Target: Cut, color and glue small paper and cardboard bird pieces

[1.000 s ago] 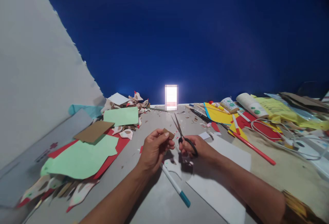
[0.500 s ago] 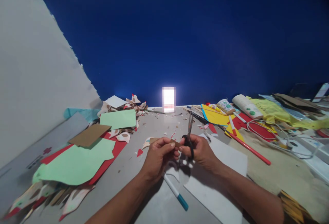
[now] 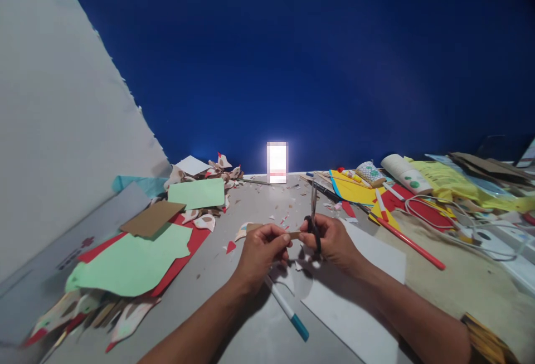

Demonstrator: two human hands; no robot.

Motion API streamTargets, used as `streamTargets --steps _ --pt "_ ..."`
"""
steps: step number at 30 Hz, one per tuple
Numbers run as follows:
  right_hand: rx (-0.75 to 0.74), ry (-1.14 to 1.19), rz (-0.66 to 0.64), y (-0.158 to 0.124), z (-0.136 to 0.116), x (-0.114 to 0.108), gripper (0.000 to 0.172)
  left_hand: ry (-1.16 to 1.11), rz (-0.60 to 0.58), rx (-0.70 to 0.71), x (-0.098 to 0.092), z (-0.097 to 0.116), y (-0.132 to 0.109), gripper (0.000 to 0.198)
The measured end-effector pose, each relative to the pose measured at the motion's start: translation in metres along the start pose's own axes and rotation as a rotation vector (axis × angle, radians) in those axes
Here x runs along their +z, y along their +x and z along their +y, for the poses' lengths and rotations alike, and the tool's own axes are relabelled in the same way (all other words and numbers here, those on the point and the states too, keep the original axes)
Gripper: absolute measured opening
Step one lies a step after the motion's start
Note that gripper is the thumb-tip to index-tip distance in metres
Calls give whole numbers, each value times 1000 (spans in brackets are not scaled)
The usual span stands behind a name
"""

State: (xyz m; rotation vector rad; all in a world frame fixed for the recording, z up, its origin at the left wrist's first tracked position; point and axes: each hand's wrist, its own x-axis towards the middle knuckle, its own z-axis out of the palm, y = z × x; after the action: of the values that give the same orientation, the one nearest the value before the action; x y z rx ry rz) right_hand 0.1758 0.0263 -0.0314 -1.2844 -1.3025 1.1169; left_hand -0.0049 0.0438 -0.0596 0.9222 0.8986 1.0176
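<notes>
A small brown cardboard strip [image 3: 295, 236] stretches between my two hands above the grey table. My left hand [image 3: 265, 250] pinches its left end with thumb and fingers. The thumb and fingertips of my right hand [image 3: 330, 241] are on the other end. Hooked in that same hand is a pair of black-handled scissors [image 3: 314, 205], blades pointing up and away from the strip. Below the hands lie a white marker with a teal cap [image 3: 288, 311] and a white sheet of paper [image 3: 355, 297]. A cut white piece with brown patches [image 3: 241, 232] lies just beyond my left hand.
To the left are green paper [image 3: 134, 269], a brown card piece [image 3: 152, 219], red sheets and stacked cut-outs. Yellow paper [image 3: 351, 188], a red pen [image 3: 413, 247], a white cable [image 3: 430, 213] and paper cups lie to the right. A blue wall [image 3: 267, 63] stands behind.
My hands have moved slightly apart, showing more of the cardboard strip between them. The scissors stay in my right hand. The whole view has shifted a little.
</notes>
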Motion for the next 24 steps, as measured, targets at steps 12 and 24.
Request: streamTargets --steps 12,24 --pt "61 128 -29 -1 2 -4 37 6 -21 41 -2 -4 1 26" --pt "-77 -153 -144 -1 -1 -12 23 308 -65 195 2 11 -12 10"
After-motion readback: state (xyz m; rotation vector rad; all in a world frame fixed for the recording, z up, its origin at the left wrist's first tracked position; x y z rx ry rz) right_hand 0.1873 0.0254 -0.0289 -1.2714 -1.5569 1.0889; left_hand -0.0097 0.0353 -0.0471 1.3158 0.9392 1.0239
